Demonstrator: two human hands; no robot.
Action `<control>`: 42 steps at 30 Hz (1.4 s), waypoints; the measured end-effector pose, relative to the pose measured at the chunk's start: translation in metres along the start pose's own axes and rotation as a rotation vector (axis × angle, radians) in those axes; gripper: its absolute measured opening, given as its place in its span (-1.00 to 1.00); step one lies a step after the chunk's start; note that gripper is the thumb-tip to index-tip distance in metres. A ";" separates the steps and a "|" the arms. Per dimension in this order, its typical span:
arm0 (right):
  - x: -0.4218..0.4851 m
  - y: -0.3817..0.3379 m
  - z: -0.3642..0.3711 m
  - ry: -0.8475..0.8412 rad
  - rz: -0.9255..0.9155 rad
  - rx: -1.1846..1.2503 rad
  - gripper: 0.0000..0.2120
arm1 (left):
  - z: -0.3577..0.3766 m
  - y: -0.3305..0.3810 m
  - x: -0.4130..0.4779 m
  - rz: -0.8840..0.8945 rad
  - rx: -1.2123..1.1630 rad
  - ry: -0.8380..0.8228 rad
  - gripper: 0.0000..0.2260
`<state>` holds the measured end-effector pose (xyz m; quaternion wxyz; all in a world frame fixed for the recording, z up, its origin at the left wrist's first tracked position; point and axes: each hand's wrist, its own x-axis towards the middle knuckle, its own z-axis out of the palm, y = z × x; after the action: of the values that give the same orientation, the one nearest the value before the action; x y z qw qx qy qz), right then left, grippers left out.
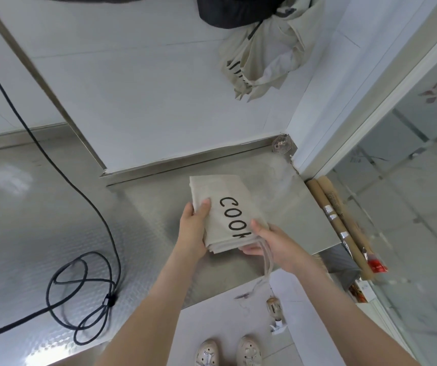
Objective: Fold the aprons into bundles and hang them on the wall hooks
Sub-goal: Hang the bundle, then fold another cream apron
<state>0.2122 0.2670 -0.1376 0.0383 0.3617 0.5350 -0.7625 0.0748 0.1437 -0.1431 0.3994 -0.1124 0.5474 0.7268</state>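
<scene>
A beige apron (226, 207) folded into a flat bundle, black letters "COOK" on top, is held just above the steel counter (143, 223). My left hand (193, 228) grips its left edge, thumb on top. My right hand (273, 241) grips its near right corner, thumb on top and fingers underneath. A beige strap (266, 262) dangles from the bundle's near end. On the white wall above, another beige apron (262, 56) hangs crumpled beside a dark garment (238, 11); the hooks are hidden.
A black cable (85, 281) runs down the left and coils on the counter. Rolled brown tubes (339, 220) lean at the counter's right end beside a glass door (410, 180). Small debris and my shoes (228, 352) are on the white floor below.
</scene>
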 end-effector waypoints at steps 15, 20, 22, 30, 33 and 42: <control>-0.008 -0.007 0.017 0.453 -0.256 -0.465 -0.89 | 0.023 0.006 -0.018 -0.309 -0.321 0.008 -0.75; -0.009 -0.002 0.025 0.341 -0.331 -0.649 -0.92 | 0.030 0.004 -0.013 -0.309 -0.326 -0.037 -0.66; -0.010 0.000 0.026 0.350 -0.331 -0.567 -0.95 | 0.031 0.005 -0.013 -0.309 -0.344 -0.043 -0.66; -0.021 -0.010 0.019 0.250 -0.302 -0.144 -0.88 | 0.030 0.017 -0.029 -0.313 -0.420 -0.167 -0.83; -0.028 -0.014 0.017 0.192 -0.350 -0.235 -0.76 | 0.030 0.028 -0.035 -0.298 -0.434 -0.216 -0.82; -0.035 -0.023 -0.004 -0.189 -0.198 0.056 -0.83 | 0.022 0.052 -0.049 -0.249 -0.355 -0.295 -0.67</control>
<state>0.2302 0.2687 -0.0992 0.0030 0.2348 0.5406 -0.8078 0.0760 0.1368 -0.0686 0.5354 -0.1400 0.3291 0.7652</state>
